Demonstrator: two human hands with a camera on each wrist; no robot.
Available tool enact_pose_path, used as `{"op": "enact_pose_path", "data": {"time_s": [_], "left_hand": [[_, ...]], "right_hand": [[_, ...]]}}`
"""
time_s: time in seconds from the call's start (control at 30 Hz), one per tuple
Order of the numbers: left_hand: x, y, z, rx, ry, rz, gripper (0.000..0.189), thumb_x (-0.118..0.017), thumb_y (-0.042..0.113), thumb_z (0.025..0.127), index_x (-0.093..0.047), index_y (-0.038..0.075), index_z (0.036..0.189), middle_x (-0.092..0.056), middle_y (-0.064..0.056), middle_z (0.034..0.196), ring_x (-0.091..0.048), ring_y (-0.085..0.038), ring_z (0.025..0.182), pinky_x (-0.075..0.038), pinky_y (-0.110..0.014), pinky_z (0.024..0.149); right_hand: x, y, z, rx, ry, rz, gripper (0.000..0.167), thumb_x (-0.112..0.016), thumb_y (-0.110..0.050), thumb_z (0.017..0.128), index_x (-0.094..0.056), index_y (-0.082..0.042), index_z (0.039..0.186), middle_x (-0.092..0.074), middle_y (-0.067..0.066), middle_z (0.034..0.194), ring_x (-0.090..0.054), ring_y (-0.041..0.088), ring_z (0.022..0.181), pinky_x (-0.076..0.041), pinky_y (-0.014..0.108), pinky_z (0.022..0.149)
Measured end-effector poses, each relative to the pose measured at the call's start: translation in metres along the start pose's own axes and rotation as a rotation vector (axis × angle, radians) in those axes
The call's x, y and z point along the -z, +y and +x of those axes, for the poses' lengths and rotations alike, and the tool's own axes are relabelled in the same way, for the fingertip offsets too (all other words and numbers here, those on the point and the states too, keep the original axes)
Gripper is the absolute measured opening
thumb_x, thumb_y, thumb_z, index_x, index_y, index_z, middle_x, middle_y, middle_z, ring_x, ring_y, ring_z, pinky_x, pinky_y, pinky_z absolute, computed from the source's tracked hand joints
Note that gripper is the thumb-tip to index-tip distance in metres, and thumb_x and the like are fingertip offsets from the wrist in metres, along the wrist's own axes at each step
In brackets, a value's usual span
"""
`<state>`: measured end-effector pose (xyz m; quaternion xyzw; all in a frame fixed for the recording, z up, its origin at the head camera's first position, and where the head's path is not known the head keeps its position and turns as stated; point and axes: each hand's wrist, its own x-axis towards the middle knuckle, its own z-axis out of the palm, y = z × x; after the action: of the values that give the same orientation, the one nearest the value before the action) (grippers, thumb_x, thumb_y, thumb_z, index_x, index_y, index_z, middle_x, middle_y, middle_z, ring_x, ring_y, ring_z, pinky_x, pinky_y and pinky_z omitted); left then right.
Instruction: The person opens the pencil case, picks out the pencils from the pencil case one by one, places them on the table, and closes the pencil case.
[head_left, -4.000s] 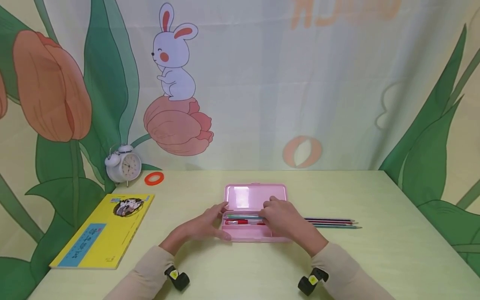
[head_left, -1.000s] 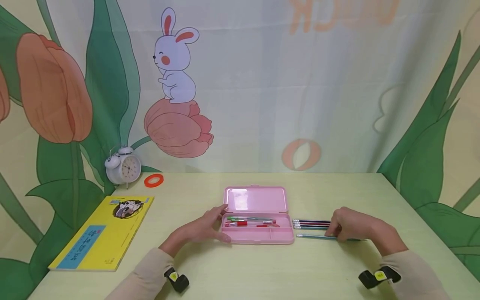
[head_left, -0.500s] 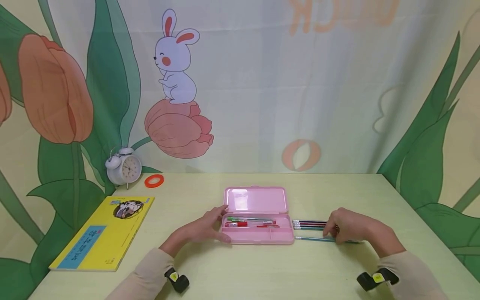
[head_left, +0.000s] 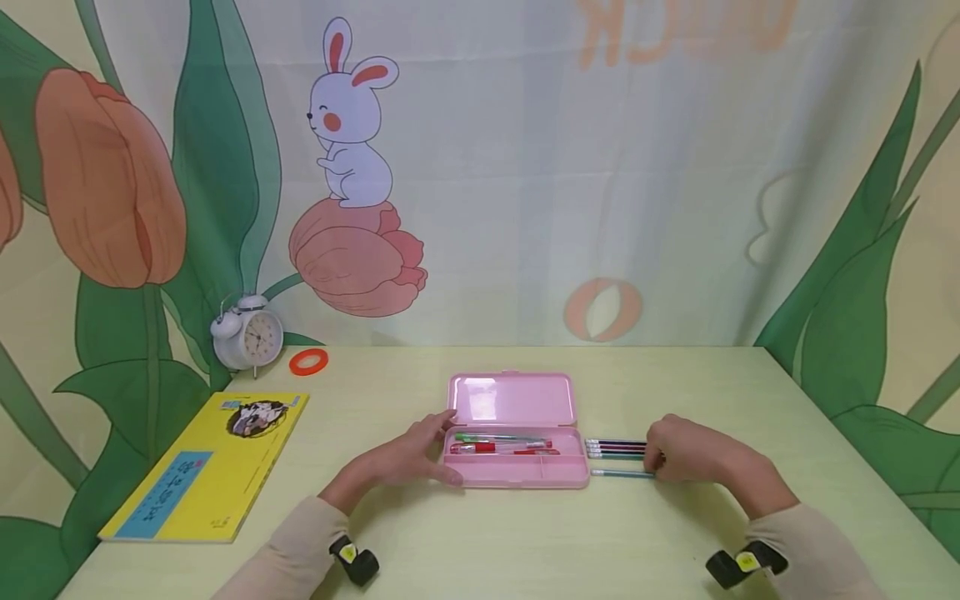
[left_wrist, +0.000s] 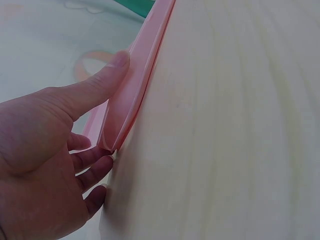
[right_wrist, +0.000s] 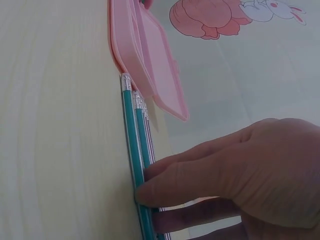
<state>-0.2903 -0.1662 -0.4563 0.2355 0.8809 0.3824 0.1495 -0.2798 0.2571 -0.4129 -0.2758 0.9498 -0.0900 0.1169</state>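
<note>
A pink pencil case (head_left: 487, 473) lies with its lid (head_left: 532, 404) raised at the back. Its rear compartment holds a green pen (head_left: 498, 437) and red pens (head_left: 480, 448). My left hand (head_left: 408, 454) holds the case's left end, thumb along the front wall (left_wrist: 125, 100) and fingers at the corner. Right of the case, my right hand (head_left: 682, 450) pinches a teal pencil (right_wrist: 131, 125), thumb against its near side. Several more pencils (head_left: 615, 447) lie close behind it, partly under my fingers. Their eraser ends point at the case; their tips are hidden by the hand.
A yellow book (head_left: 247, 467) lies at the left of the table. Behind it stand a white alarm clock (head_left: 258, 335) and an orange-red ring (head_left: 308, 362). A printed curtain (head_left: 487, 167) hangs along the table's back edge.
My right hand has gone from inside the case to the pencils on the right, then slid slightly left along them. The left hand has stayed at the case.
</note>
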Motion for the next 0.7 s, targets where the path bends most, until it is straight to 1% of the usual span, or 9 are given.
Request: {"op": "enact_pose_path", "data": {"time_s": [0.13,0.2,0.33,0.47,0.7], "left_hand": [[0.0003,0.0011,-0.0007,-0.005,-0.003,-0.001,0.109,-0.084,0.036,0.082,-0.015,0.001,0.158,-0.038,-0.016,0.148,-0.033,-0.034,0.137,-0.025,-0.057,0.115],[0.0005,0.0017,-0.0013,-0.008,-0.004,-0.003,0.109,-0.084,0.036,0.082,-0.015,0.001,0.158,-0.038,-0.017,0.147,-0.033,-0.034,0.137,-0.024,-0.057,0.116],[0.0006,0.0022,-0.0024,-0.01,-0.006,-0.009,0.109,-0.084,0.035,0.082,-0.015,0.001,0.158,-0.038,-0.017,0.148,-0.032,-0.034,0.137,-0.023,-0.057,0.116],[0.0006,0.0014,-0.0021,-0.009,-0.004,-0.01,0.109,-0.084,0.035,0.082,-0.015,0.002,0.159,-0.037,-0.017,0.148,-0.032,-0.034,0.138,-0.023,-0.057,0.116],[0.0002,-0.0015,-0.0001,-0.015,-0.003,-0.012,0.109,-0.085,0.036,0.081,-0.016,0.002,0.158,-0.04,-0.016,0.145,-0.032,-0.033,0.136,-0.023,-0.058,0.115]], "right_hand": [[-0.0002,0.0008,0.0023,-0.022,0.003,-0.023,0.013,-0.078,0.002,0.081,-0.081,-0.011,0.081,-0.067,-0.004,0.083,-0.052,0.012,0.071,-0.054,0.03,0.069],[-0.0001,0.0013,0.0033,-0.024,0.008,-0.035,0.012,-0.078,0.002,0.082,-0.081,-0.01,0.081,-0.067,-0.004,0.082,-0.052,0.011,0.07,-0.054,0.029,0.068],[-0.0009,0.0012,0.0043,-0.017,0.026,-0.078,0.014,-0.077,0.001,0.082,-0.079,-0.011,0.076,-0.064,-0.005,0.077,-0.049,0.011,0.067,-0.049,0.026,0.063],[-0.0014,0.0008,0.0044,-0.02,0.049,-0.119,0.017,-0.078,-0.002,0.083,-0.076,-0.014,0.071,-0.059,-0.006,0.073,-0.047,0.011,0.066,-0.043,0.026,0.06],[-0.003,0.0008,0.004,-0.051,0.075,-0.137,0.013,-0.079,-0.004,0.082,-0.076,-0.013,0.073,-0.059,-0.007,0.073,-0.048,0.013,0.066,-0.046,0.029,0.062]]}}
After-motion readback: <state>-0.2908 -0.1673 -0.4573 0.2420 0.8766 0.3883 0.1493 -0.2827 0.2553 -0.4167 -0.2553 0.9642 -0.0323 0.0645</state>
